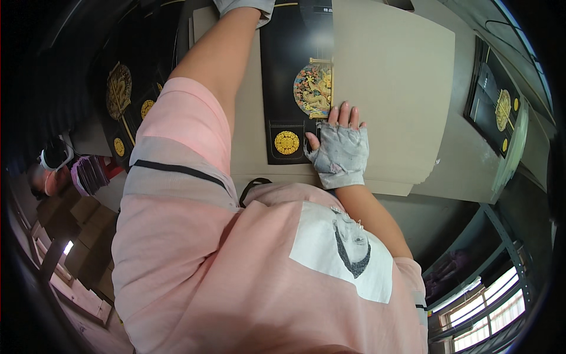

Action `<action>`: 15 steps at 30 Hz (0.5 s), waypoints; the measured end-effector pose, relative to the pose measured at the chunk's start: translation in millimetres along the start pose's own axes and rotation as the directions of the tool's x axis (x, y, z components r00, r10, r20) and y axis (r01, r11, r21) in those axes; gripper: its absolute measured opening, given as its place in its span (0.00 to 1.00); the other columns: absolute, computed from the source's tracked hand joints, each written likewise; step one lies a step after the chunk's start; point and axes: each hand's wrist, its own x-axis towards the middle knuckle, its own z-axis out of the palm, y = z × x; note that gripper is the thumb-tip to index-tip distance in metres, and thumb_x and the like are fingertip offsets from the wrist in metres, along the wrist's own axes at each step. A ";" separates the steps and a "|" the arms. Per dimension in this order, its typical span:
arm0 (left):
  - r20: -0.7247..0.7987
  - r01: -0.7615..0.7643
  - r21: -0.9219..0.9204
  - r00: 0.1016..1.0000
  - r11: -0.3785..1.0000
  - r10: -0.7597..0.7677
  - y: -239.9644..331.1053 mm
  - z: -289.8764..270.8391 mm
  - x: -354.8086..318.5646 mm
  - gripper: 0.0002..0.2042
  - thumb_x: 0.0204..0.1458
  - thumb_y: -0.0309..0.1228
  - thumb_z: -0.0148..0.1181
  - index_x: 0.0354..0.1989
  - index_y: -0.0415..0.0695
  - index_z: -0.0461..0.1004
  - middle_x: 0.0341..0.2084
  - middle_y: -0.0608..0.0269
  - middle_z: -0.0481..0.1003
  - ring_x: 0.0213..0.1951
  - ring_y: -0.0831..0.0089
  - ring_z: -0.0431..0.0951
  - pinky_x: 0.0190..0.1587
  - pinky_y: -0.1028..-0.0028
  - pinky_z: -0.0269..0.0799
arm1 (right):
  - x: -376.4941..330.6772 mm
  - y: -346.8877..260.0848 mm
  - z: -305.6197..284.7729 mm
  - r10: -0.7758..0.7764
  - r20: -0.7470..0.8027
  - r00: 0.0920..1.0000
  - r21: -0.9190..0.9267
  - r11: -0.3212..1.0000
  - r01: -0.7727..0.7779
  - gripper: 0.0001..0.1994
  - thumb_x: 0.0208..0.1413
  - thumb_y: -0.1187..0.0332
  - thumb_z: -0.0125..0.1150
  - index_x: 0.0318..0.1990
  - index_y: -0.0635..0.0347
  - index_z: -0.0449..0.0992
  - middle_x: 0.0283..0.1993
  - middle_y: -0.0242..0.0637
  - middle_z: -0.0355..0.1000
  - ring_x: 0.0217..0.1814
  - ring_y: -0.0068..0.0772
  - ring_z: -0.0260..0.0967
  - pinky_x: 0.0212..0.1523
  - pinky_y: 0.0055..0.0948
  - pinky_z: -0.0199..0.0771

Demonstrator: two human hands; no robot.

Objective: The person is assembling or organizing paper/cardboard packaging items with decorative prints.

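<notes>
A black printed sheet [280,82] with gold and multicoloured round emblems lies along the left part of a large grey board [395,88]. My right hand [342,150], in a worn grey fingerless glove, rests flat across the sheet's right edge near its lower end. Its fingers point away from me and the thumb is spread over the black surface. At the top edge of the view my left hand [246,7], gloved in grey too, is beside the sheet's far left edge. The frame cuts off its fingers, so what they touch is hidden.
More black printed pieces [127,94] with gold emblems lie at the left. At the right stands a stack of similar black printed sheets [495,97]. Cardboard boxes [88,224] are stacked low at the left, and a metal rack [501,236] stands at the lower right.
</notes>
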 end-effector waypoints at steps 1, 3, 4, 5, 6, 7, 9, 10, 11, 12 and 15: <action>0.187 -0.024 -0.245 0.980 0.969 0.072 -14.4 -2.2 7.8 0.47 0.61 0.54 0.58 0.78 0.38 0.42 0.75 0.44 0.55 0.75 0.48 0.53 0.76 0.51 0.47 | -0.2 0.0 -2.2 0.003 0.017 1.000 -0.006 1.000 -0.002 0.41 0.60 0.40 0.55 0.71 0.64 0.62 0.77 0.55 0.53 0.79 0.63 0.49 0.70 0.66 0.56; 0.106 0.055 -0.038 0.993 0.998 -0.051 0.6 21.9 9.5 0.49 0.57 0.52 0.64 0.78 0.39 0.43 0.76 0.45 0.53 0.76 0.49 0.52 0.76 0.52 0.48 | -1.1 -0.8 0.7 0.004 0.015 1.000 0.009 1.000 -0.004 0.41 0.60 0.40 0.56 0.70 0.64 0.63 0.77 0.56 0.53 0.79 0.64 0.49 0.70 0.66 0.56; 0.103 0.048 -0.040 0.994 0.998 -0.044 7.7 22.1 11.3 0.49 0.57 0.52 0.64 0.78 0.39 0.43 0.76 0.45 0.53 0.76 0.49 0.52 0.76 0.52 0.48 | 1.4 -1.2 -0.7 0.010 0.011 1.000 0.010 1.000 -0.010 0.41 0.60 0.40 0.56 0.70 0.64 0.63 0.77 0.56 0.53 0.79 0.64 0.49 0.70 0.66 0.56; 0.131 0.018 -0.018 0.991 1.000 -0.016 14.0 17.7 10.7 0.49 0.57 0.52 0.65 0.78 0.40 0.44 0.76 0.45 0.52 0.76 0.49 0.52 0.76 0.53 0.49 | 3.0 -0.8 -3.9 0.031 0.056 0.998 -0.004 1.000 -0.031 0.42 0.60 0.40 0.56 0.71 0.66 0.61 0.78 0.56 0.52 0.79 0.63 0.48 0.71 0.65 0.54; 0.162 -0.012 0.005 0.987 1.000 0.011 18.5 7.1 6.2 0.49 0.56 0.51 0.66 0.78 0.40 0.45 0.76 0.45 0.52 0.76 0.49 0.52 0.76 0.54 0.49 | -0.6 -0.8 -5.5 0.052 0.104 0.993 -0.017 0.999 -0.050 0.43 0.60 0.40 0.55 0.71 0.67 0.59 0.78 0.56 0.51 0.80 0.62 0.48 0.73 0.64 0.52; 0.373 -0.072 -0.394 0.899 0.916 0.231 -3.6 -13.7 13.6 0.47 0.57 0.50 0.63 0.78 0.40 0.46 0.76 0.45 0.52 0.76 0.50 0.53 0.76 0.55 0.49 | -1.5 1.5 -2.1 0.058 0.107 0.993 -0.014 0.998 -0.056 0.43 0.60 0.40 0.55 0.71 0.67 0.59 0.78 0.56 0.51 0.80 0.62 0.48 0.73 0.64 0.52; 0.109 -0.136 -0.122 0.983 0.983 0.150 -18.2 35.4 3.3 0.45 0.59 0.50 0.61 0.78 0.40 0.46 0.76 0.44 0.53 0.76 0.50 0.53 0.76 0.56 0.49 | -3.9 -0.9 5.1 -0.036 -0.055 0.998 -0.033 0.999 0.035 0.42 0.62 0.40 0.53 0.72 0.66 0.59 0.79 0.55 0.50 0.80 0.61 0.47 0.73 0.63 0.52; -0.173 -0.144 0.159 0.970 0.977 0.171 -21.0 55.8 -1.9 0.44 0.60 0.49 0.59 0.78 0.40 0.46 0.76 0.44 0.53 0.76 0.51 0.54 0.77 0.56 0.48 | -2.7 -3.6 4.0 -0.047 -0.045 0.998 -0.031 0.998 0.046 0.42 0.62 0.40 0.53 0.72 0.66 0.59 0.79 0.55 0.50 0.80 0.61 0.47 0.73 0.63 0.52; -0.090 -0.183 0.126 0.977 0.975 0.194 -9.5 44.0 -20.4 0.41 0.62 0.48 0.54 0.78 0.39 0.47 0.76 0.42 0.52 0.76 0.50 0.53 0.77 0.57 0.46 | -1.4 -1.8 0.8 -0.019 -0.030 0.999 -0.045 0.999 0.017 0.41 0.63 0.40 0.52 0.72 0.65 0.59 0.79 0.55 0.50 0.81 0.61 0.47 0.73 0.63 0.52; -0.074 -0.201 0.117 0.975 0.973 0.210 -5.7 25.9 -45.5 0.41 0.62 0.48 0.54 0.78 0.39 0.47 0.76 0.42 0.52 0.76 0.50 0.53 0.77 0.57 0.46 | -1.8 -0.2 1.3 0.006 -0.018 1.000 -0.054 0.999 -0.007 0.41 0.64 0.40 0.50 0.73 0.65 0.60 0.79 0.55 0.50 0.81 0.60 0.46 0.74 0.62 0.52; 0.088 -0.226 0.085 0.972 0.970 0.219 -9.2 -2.4 -105.1 0.44 0.60 0.49 0.55 0.78 0.37 0.45 0.77 0.41 0.48 0.78 0.49 0.47 0.78 0.58 0.42 | -3.1 -1.2 6.2 -0.028 -0.097 0.995 -0.089 0.996 0.020 0.40 0.64 0.40 0.50 0.72 0.65 0.61 0.78 0.55 0.53 0.80 0.59 0.49 0.73 0.61 0.54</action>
